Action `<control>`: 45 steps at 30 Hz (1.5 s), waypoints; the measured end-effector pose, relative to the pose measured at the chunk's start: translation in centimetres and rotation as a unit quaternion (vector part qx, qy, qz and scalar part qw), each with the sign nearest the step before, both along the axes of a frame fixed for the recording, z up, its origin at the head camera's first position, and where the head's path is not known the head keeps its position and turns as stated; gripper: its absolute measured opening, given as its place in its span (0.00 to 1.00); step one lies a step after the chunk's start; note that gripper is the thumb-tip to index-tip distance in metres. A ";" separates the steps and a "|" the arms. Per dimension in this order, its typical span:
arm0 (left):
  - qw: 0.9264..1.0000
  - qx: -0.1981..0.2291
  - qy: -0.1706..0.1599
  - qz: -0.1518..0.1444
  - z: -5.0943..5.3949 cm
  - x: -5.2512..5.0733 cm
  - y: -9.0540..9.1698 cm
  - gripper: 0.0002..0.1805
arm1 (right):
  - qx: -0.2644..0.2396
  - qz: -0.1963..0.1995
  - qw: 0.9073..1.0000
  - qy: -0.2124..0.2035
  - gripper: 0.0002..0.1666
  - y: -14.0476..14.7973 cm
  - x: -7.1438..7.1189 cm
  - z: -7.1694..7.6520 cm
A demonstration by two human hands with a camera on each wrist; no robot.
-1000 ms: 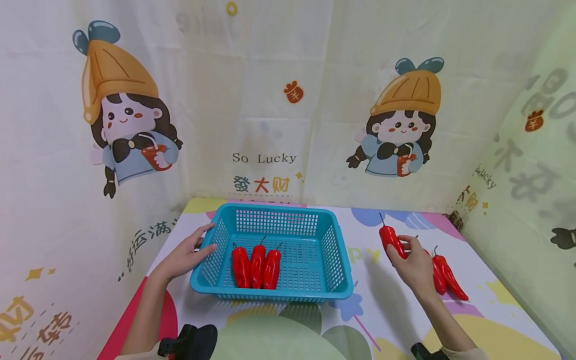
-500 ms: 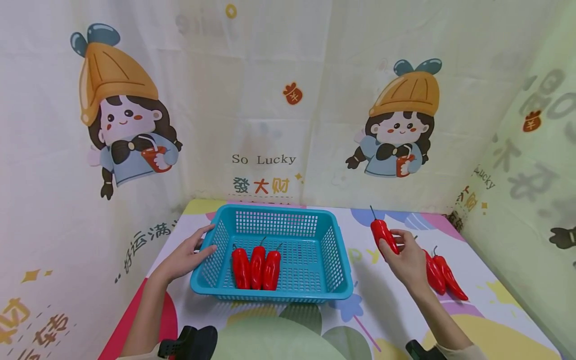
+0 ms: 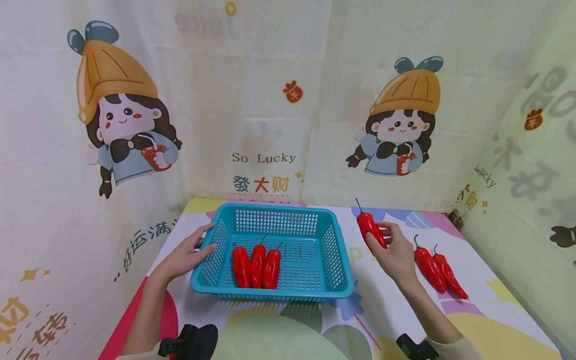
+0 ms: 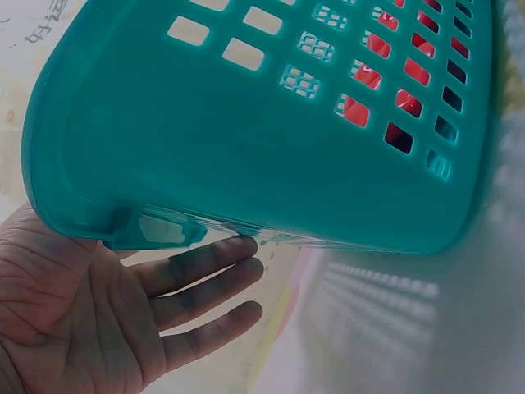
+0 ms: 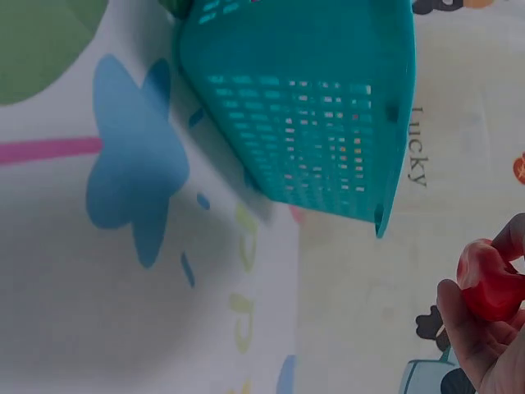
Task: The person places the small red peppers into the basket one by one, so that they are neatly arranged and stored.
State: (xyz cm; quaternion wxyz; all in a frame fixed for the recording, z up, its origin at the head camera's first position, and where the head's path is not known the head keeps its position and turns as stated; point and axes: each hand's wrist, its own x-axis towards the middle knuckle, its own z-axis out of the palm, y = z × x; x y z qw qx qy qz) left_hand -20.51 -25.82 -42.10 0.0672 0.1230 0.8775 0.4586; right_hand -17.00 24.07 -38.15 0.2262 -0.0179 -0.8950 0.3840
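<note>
A blue plastic basket (image 3: 292, 295) stands on the table with three red chili peppers (image 3: 257, 266) lying side by side in its left part. My left hand (image 3: 185, 256) holds the basket's left rim, thumb and index finger over the edge. In the left wrist view, its other fingers (image 4: 209, 300) stretch along the outside of the wall. Right of the basket, my right hand (image 3: 398, 257) pinches another red chili pepper (image 3: 371, 231) above the table, stem pointing up and left. The right wrist view shows this chili pepper (image 5: 486, 283) between thumb and fingers, partly cut off by the frame.
Two more red chili peppers (image 3: 429, 269) lie close together on the table's right side, beyond my right hand. A printed cloth (image 3: 333, 315) covers the table. Pale patterned curtains (image 3: 333, 140) hang behind it and at both sides.
My right hand has carried its chili pepper leftward and slightly up, nearer the basket. The two chili peppers on the right are now fully visible. The left hand and basket have stayed put.
</note>
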 end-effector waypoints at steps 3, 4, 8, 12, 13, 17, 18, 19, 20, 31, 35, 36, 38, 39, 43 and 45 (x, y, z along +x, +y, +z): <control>1.000 0.001 -0.001 -0.001 0.0 -0.1 0.0 0.43 | -0.002 0.006 1.000 0.009 0.35 -0.7 -0.1 0.2; 1.000 0.002 -0.002 -0.001 0.1 -0.1 0.0 0.44 | -0.004 0.008 1.000 0.010 0.35 -0.9 -0.2 0.2; 1.000 0.004 -0.004 0.000 0.1 -0.1 0.0 0.44 | -0.009 0.017 1.000 0.006 0.36 -1.7 -0.3 0.5; 1.000 0.004 -0.007 0.000 0.1 -0.1 0.0 0.44 | -0.012 0.026 1.000 -0.001 0.37 -2.5 -0.4 0.8; 1.000 0.004 -0.007 0.000 0.1 -0.1 0.0 0.44 | -0.013 0.029 0.999 -0.001 0.37 -2.6 -0.4 0.8; 1.000 0.005 -0.008 0.000 0.1 -0.1 0.0 0.43 | -0.021 0.042 0.999 -0.005 0.37 -3.3 -0.3 1.0; 1.000 0.006 -0.008 -0.001 0.1 -0.1 0.0 0.43 | -0.023 0.044 0.999 -0.006 0.37 -3.5 -0.3 1.0; 1.000 0.006 -0.008 -0.001 0.2 -0.1 0.0 0.43 | -0.024 0.046 0.999 -0.006 0.37 -3.7 -0.3 1.0; 1.000 0.006 -0.008 -0.001 0.2 -0.1 0.0 0.43 | -0.025 0.048 0.999 -0.006 0.37 -3.9 -0.3 1.0; 1.000 0.001 -0.006 0.000 0.3 0.1 0.1 0.44 | -0.031 0.066 0.997 0.009 0.35 -6.0 -0.5 1.1; 1.000 0.002 -0.006 0.000 0.3 0.1 0.1 0.44 | -0.037 0.075 0.996 0.015 0.33 -6.6 -0.7 1.1; 1.000 0.001 -0.005 0.001 0.2 0.1 0.1 0.44 | -0.040 0.078 0.996 0.014 0.33 -6.7 -0.7 1.1; 1.000 0.000 -0.004 0.001 0.2 0.2 0.1 0.44 | -0.043 0.083 0.996 0.013 0.31 -7.0 -0.8 0.9; 1.000 0.001 -0.004 0.001 0.2 0.2 0.1 0.44 | -0.044 0.084 0.995 0.012 0.30 -7.2 -0.8 0.9; 1.000 0.002 -0.004 0.001 0.3 0.2 0.2 0.44 | -0.043 0.088 0.995 0.012 0.24 -7.7 -0.9 0.6; 1.000 0.003 -0.004 0.001 0.3 0.2 0.2 0.43 | -0.043 0.092 0.995 0.014 0.22 -8.0 -1.0 0.6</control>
